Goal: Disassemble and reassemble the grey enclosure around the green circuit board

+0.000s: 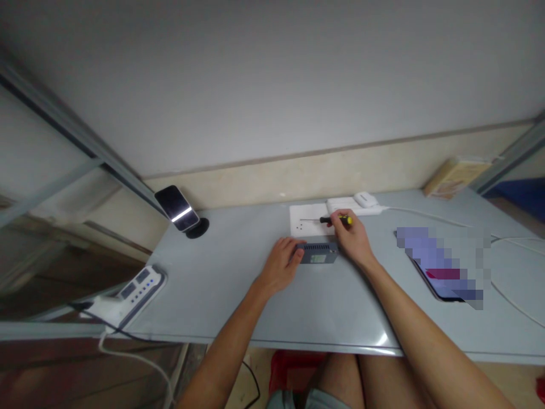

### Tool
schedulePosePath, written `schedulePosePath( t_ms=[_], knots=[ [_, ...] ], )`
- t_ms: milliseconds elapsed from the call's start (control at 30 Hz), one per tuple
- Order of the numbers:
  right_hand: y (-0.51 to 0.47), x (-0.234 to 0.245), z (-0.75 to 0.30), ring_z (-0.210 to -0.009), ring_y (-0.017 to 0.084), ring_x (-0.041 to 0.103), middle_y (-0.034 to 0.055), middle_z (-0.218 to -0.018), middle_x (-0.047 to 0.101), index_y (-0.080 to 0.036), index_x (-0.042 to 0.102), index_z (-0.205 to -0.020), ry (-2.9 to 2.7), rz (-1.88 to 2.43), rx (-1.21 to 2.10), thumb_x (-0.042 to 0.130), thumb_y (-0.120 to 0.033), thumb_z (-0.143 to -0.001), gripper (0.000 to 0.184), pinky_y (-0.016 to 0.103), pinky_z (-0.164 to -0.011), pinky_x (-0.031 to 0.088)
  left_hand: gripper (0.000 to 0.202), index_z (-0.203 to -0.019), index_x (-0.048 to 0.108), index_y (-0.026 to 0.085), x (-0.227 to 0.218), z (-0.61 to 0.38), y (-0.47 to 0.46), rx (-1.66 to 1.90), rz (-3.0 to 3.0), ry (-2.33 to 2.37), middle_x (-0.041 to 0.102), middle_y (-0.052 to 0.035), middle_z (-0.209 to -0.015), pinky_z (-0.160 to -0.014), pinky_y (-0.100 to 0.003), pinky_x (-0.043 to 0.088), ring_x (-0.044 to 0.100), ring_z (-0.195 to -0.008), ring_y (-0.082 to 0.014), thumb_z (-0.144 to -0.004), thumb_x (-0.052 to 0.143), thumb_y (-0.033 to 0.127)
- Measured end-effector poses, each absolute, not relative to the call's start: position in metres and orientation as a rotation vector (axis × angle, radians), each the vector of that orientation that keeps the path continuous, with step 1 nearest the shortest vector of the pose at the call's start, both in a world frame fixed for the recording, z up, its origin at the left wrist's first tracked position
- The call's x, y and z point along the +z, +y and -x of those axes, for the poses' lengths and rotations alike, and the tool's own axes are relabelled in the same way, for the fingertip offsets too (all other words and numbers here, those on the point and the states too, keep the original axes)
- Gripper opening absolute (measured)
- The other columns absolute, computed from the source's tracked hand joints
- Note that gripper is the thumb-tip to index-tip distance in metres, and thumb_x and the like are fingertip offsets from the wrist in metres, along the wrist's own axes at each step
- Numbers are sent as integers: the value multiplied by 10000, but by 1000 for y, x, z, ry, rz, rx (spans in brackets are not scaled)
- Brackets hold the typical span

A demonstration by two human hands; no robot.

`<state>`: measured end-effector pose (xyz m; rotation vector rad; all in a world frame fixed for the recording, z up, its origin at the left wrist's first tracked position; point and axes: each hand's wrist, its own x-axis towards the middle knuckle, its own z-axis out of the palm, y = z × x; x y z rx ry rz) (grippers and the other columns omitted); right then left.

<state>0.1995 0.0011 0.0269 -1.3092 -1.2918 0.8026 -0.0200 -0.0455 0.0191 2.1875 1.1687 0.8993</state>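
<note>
My right hand [349, 236] is closed round the black and yellow handle of a screwdriver [326, 220], whose thin shaft points left over a white sheet [310, 229]. Several small dark screws [299, 226] lie on that sheet near the screwdriver's tip. With its fingers curled over the left end, my left hand [284, 262] grips a dark grey metal box [318, 254]. The box has a row of vent slots along its top and a pale green label. It rests on the grey table just in front of the sheet.
Behind the sheet lies a white power strip [340, 203] with a white charger [365, 199]. A tablet [438, 278] with cables is at right, a small box [455, 177] at the back right. On the left stand a phone on a stand [176, 208] and another power strip [138, 292].
</note>
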Motion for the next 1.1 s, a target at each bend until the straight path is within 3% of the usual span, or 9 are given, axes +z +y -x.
schedulePosePath(
  t_ms=[100,200,333,467,767,967,1100],
  knots=[
    [1,31,-201,-540,132,478,-5,-676,628,-200,583,-921,-1263,1297,790,604,-631,-838,439,273,-553,399,535,-1307,568,214,19,22,-50,994,-2197,1108,630,-117,-1223,-1031,-440,442,547,-1151,-255,-1024,323,597],
    [2,34,-203,-515,129,475,-6,-654,633,-210,574,-918,-1201,1253,820,616,-675,-814,479,263,-512,382,474,-1332,547,228,19,21,-50,1133,-2184,1121,614,-115,-1237,-1028,-426,440,538,-1162,-247,-1032,368,548],
    [4,35,-206,-478,122,464,-20,-588,610,-221,565,-869,-1052,1188,865,620,-729,-786,518,253,-472,362,365,-1231,611,208,20,17,-25,1397,-2006,1335,631,-101,-1148,-932,-373,462,555,-1064,-223,-1021,460,465],
    [7,35,-209,-446,109,448,-29,-554,599,-224,556,-833,-924,1104,922,656,-741,-752,533,242,-442,339,277,-1119,669,195,19,13,13,1449,-1851,1331,657,-60,-986,-778,-298,466,555,-826,-165,-996,521,394],
    [7,33,-210,-450,95,438,-22,-547,614,-213,565,-818,-872,1057,1027,679,-709,-764,512,232,-457,330,206,-1086,722,223,5,2,22,1344,-1994,1225,691,-41,-945,-800,-306,453,554,-855,-177,-905,678,311],
    [8,30,-209,-458,103,444,-24,-551,613,-217,569,-817,-882,1066,1056,671,-701,-775,496,238,-463,329,170,-961,760,214,6,5,24,1352,-1858,1226,691,-30,-868,-683,-277,424,532,-723,-141,-906,677,352],
    [9,28,-208,-461,105,446,-28,-549,606,-216,574,-809,-896,1067,1059,672,-699,-776,494,238,-463,330,139,-867,760,216,5,4,26,1390,-1840,1206,695,-35,-856,-707,-284,440,551,-745,-148,-876,712,346]
  ],
)
